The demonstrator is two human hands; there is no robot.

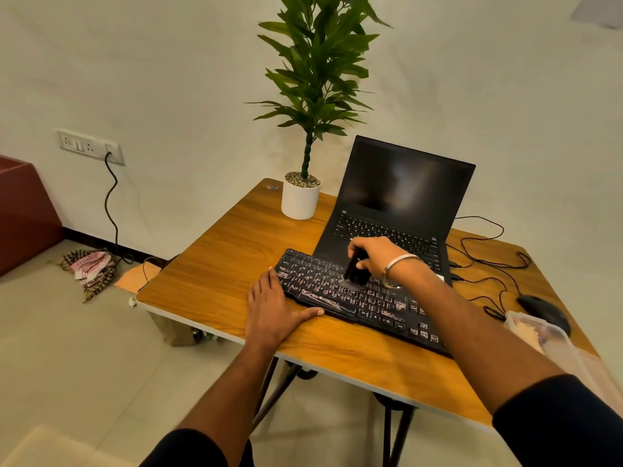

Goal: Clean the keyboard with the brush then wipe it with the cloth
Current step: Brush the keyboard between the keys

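Note:
A black keyboard (371, 303) with dusty, smeared keys lies slanted across the wooden table (215, 264). My right hand (374, 254) grips a small black brush (354, 269), its bristles touching the keys near the keyboard's middle. My left hand (271, 306) rests flat on the table at the keyboard's left end, thumb along its front edge, holding it steady. No cloth shows on the table.
An open black laptop (397, 200) stands just behind the keyboard. A potted plant (300, 197) sits at the back left corner. A black mouse (544, 311), tangled cables (488, 264) and a clear plastic container (553, 345) lie at right. A checked cloth (89, 267) lies on the floor.

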